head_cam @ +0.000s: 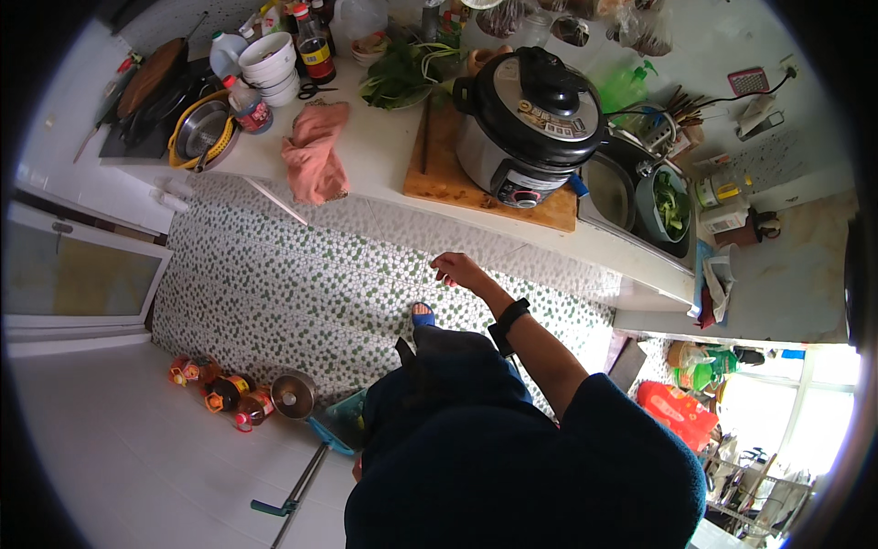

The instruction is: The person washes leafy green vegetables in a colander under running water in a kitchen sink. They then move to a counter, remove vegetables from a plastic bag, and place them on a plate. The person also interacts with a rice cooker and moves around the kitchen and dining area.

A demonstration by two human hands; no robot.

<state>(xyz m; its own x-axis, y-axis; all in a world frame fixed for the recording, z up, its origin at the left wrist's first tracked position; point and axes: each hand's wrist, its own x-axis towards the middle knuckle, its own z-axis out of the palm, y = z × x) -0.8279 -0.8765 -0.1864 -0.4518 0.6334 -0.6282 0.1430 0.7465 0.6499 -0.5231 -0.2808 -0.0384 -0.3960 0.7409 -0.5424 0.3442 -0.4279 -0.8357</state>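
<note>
My right hand (458, 270) hangs in the air over the tiled floor, a little short of the counter front. Its fingers are loosely curled and somewhat apart, with nothing in them. A black band (511, 319) circles that wrist. My left hand is out of view. Beyond the right hand, an electric pressure cooker (531, 130) with its lid on stands on a wooden cutting board (439, 171). Leafy greens (398, 75) lie to the left of the cooker. A pink cloth (315, 154) drapes over the counter's front edge.
Right of the cooker is a sink (607, 189) with a bowl of greens (665, 206). White bowls (269, 65), scissors (315, 90) and bottles stand on the left counter (374, 147). Oil bottles (230, 392), a metal pot (293, 394) and a dustpan (336, 432) are on the floor behind.
</note>
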